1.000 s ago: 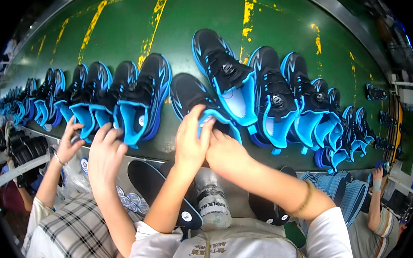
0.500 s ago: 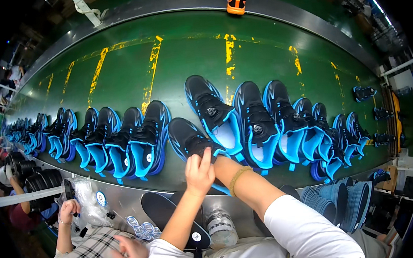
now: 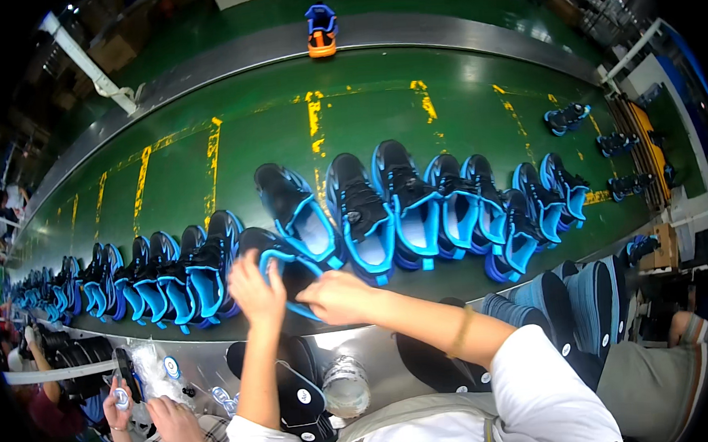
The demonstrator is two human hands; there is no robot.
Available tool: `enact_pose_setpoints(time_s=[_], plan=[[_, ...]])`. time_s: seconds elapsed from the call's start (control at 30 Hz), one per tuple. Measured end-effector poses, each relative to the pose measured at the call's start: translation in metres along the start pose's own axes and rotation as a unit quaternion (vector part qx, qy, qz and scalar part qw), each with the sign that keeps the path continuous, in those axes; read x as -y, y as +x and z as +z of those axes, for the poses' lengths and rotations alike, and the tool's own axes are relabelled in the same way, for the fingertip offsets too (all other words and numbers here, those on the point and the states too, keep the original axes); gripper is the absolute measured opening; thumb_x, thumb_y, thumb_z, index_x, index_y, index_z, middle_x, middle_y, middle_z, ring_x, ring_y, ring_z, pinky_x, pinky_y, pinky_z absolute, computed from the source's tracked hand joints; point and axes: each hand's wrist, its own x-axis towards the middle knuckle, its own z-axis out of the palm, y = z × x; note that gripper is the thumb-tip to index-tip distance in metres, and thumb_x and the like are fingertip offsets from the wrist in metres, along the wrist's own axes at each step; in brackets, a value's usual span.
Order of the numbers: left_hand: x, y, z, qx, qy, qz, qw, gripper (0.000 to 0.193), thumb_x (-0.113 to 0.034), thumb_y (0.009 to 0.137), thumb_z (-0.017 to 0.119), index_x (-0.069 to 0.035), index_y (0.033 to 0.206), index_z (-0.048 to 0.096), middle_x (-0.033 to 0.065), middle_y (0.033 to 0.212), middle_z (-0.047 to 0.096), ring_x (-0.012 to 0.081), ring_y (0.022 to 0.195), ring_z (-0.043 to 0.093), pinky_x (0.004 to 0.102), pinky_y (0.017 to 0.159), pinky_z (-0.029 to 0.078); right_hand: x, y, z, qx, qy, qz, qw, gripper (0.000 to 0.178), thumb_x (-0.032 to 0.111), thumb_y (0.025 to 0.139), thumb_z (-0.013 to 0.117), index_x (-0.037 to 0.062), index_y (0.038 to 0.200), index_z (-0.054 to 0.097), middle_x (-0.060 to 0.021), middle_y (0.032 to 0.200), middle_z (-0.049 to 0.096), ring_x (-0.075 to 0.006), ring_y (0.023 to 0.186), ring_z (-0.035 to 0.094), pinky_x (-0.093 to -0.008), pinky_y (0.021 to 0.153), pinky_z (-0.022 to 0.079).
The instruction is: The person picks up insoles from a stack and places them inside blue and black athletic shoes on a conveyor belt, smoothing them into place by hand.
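A black sports shoe (image 3: 260, 241) with a bright blue lining lies tilted on the green conveyor in front of me. My left hand (image 3: 256, 288) is closed around its near left side, fingers up along the collar. A dark flat piece, apparently an insole (image 3: 297, 278), fills the shoe's opening. My right hand (image 3: 336, 298) has its fingers closed at the heel end of that piece; the fingertips are partly hidden. Just right of it stands another black and blue shoe (image 3: 301, 214), its pale inside showing.
Rows of similar shoes (image 3: 362, 212) line the green conveyor (image 3: 267, 121) left and right. Black insoles (image 3: 292, 379), a clear plastic tub (image 3: 346, 387) and stacked blue-black insoles (image 3: 542, 307) lie on the near metal ledge. A co-worker's hands (image 3: 174, 422) hold a round sticker at left. An orange-soled shoe (image 3: 321, 32) stands on the far rail.
My view has shifted, so the shoes appear further left and lower. The right hand has drawn back from inside the shoe to its heel end. My left hand has moved to the shoe's left side.
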Motion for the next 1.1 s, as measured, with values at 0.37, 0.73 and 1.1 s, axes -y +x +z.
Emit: enact_pose_setpoints(time_s=[0.37,0.73,1.1], plan=[[-0.090,0.033,0.065,0.305,0.084,0.125,0.940,0.016,-0.011,0.068,0.051,-0.001,0.072,0.062,0.0180,0.080,0.061,0.0301,0.074,0.061,0.0441,0.077,0.041,-0.088,-0.048,-0.073,-0.034,-0.121,0.399,0.908,0.036,0.035,0.069,0.060,0.0008,0.079,0.063,-0.0202,0.086,0.063,-0.0300,0.083,0.062,-0.0369,0.073,0.048],[-0.218,-0.003,0.072,0.243,-0.381,0.225,0.863,0.032,-0.025,0.078,0.061,0.002,0.094,0.057,0.0213,0.098,0.056,0.0366,0.089,0.055,0.0401,0.078,0.044,-0.149,-0.172,-0.207,-0.151,-0.300,0.487,0.806,0.046,0.040,0.071,0.062,0.0002,0.095,0.057,-0.0188,0.092,0.062,-0.0347,0.086,0.059,-0.0428,0.076,0.047],[-0.184,0.028,0.122,0.011,-0.262,0.198,0.944,0.055,-0.015,0.075,0.063,-0.009,0.123,0.037,0.0192,0.107,0.051,0.0374,0.090,0.053,0.0405,0.072,0.045,0.035,-0.328,0.004,-0.111,-0.147,0.495,0.849,0.049,0.025,0.075,0.064,-0.0012,0.113,0.047,-0.0227,0.123,0.040,-0.0403,0.108,0.042,-0.0441,0.089,0.038]])
